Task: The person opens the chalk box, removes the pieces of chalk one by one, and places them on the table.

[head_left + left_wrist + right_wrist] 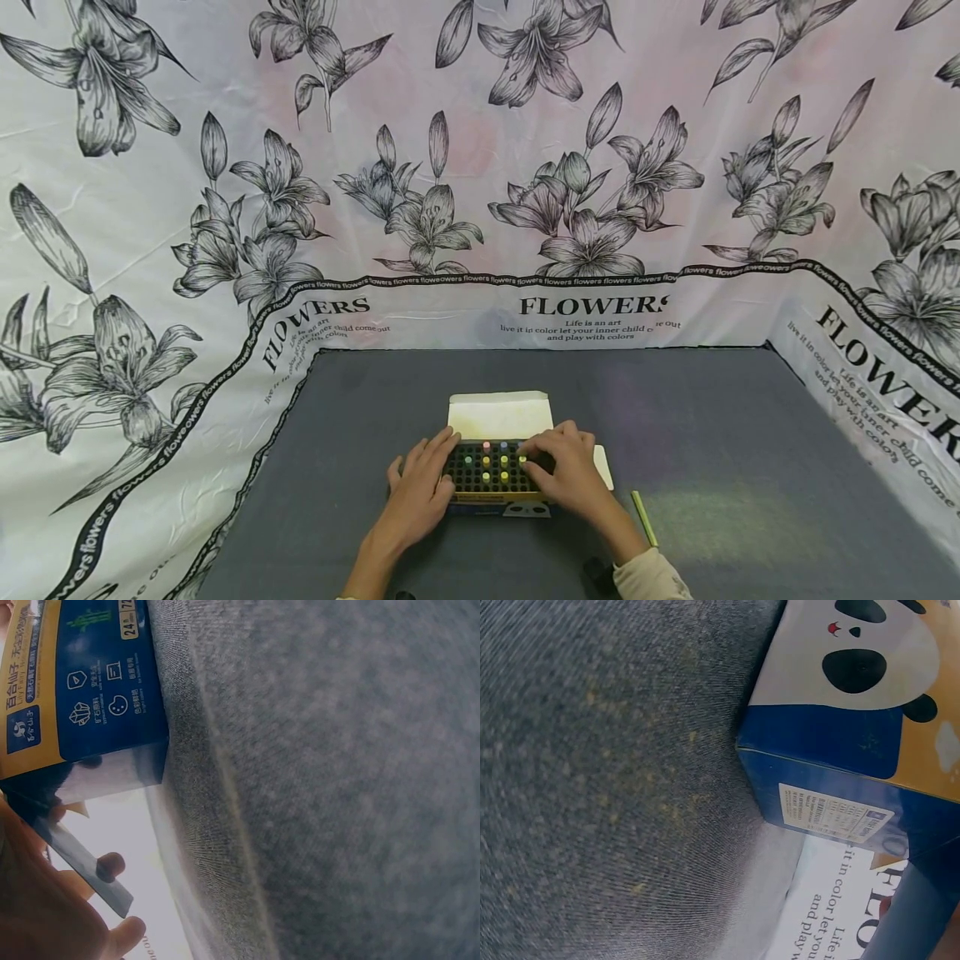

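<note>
The box (491,497) sat on the table (360,400), toward 6 o'clock from the head view's centre. Its lid (500,417) lay folded back at 12 o'clock and a side flap (602,468) outward at 3, presumably so both kept clear of the holed black tray (463,484). The tray's holes held coloured sticks (486,477) upright, probably to keep them apart and easy to pick out. At 9 o'clock the left hand (418,482) rested against the box, its grip loose with fingers extended, likely bracing it. At 3 o'clock the right hand (566,468) seemed to pinch a yellow stick (522,459) between thumb and fingertips, a grip suiting such close spacing. A yellow-green stick (643,518) lay loose at 4 o'clock, near the right forearm.
</note>
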Available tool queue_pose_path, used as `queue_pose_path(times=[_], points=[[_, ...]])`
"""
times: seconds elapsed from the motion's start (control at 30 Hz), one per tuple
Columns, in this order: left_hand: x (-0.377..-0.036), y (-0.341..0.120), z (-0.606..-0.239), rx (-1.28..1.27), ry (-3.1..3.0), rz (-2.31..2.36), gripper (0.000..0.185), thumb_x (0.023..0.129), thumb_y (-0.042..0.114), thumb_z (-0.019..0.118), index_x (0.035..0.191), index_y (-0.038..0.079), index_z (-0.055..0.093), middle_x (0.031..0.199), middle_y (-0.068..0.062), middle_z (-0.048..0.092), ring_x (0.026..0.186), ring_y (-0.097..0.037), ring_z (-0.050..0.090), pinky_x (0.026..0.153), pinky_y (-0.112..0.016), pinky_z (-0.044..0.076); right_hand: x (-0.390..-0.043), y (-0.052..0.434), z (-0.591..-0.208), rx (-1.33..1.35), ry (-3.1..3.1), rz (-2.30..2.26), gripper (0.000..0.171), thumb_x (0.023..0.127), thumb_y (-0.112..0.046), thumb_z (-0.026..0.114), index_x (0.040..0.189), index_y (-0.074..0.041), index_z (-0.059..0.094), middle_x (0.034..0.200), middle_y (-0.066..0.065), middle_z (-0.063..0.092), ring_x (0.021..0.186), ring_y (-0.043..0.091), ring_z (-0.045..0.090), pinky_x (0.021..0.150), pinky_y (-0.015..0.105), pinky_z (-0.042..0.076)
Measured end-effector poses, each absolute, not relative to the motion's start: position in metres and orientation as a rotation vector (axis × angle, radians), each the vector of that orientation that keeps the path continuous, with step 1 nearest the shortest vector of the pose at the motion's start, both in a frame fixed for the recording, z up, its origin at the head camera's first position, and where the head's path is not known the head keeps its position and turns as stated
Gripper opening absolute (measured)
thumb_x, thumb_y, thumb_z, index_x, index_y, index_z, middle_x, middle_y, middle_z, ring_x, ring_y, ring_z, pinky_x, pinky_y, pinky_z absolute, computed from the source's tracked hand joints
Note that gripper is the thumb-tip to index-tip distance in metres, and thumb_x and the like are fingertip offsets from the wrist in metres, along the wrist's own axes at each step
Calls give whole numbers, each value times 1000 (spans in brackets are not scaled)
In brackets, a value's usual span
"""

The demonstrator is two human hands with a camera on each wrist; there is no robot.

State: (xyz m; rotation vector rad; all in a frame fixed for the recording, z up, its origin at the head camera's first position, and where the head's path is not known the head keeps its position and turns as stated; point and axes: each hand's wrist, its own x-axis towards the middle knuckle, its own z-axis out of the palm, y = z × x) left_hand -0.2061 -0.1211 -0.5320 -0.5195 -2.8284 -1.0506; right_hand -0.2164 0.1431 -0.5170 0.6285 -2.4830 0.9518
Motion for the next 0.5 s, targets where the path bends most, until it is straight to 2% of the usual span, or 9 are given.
queue_pose_path(times=[0.33,0.5], points=[[-206,-121,-531,-513,-2847,-1047,60,99,13,43,158,21,39,167,-2,34,152,-45,27,109,-73,5,-217,148,-511,663,-2441,1133,22,83,-11,81,103,-18,75,90,-10,71,82,14,50,86,46,23],[-207,-121,-531,-512,-2851,-1040,60,99,13,42,159,21,38,167,-2,34,152,-45,26,108,-73,5,-216,150,-505,658,-2415,1219,23,85,-11,80,107,-16,75,92,-10,69,85,20,53,92,49,23]])
